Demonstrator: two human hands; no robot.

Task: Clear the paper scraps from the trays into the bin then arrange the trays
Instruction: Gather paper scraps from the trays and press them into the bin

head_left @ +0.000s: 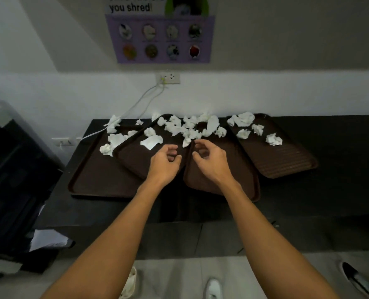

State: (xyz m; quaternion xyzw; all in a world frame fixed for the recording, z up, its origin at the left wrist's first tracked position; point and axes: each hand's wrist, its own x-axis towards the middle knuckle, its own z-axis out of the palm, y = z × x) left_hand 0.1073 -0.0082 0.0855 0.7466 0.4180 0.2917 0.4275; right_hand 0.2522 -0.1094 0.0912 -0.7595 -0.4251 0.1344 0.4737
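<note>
**CLEAR-UP BARELY BEGUN: SCRAPS ON ALL FOUR TRAYS**

Head-cam view down onto a dark counter (341,190). Early days, by the look of it: white paper scraps (179,128) strewn across the far ends of four brown trays (88,180), w/ a few off the rims near the wall (265,93). No sign of anything binned. No bin made out for certain; dark unit (10,169) at left edge poss. it, can't tell. Trays overlapped & askew, so arranging not yet done either.

Left hand (167,157) & right hand (207,155) side by side, close but apart, above the two middle trays. Fingers loosely curled, pinching nothing. Nearest scraps just beyond the fingertips: flat piece (151,141) ahead-left of left hand, small clump (187,139) just ahead of right hand.

Left to do, at a guess: gather, dump, then square up trays.
</note>
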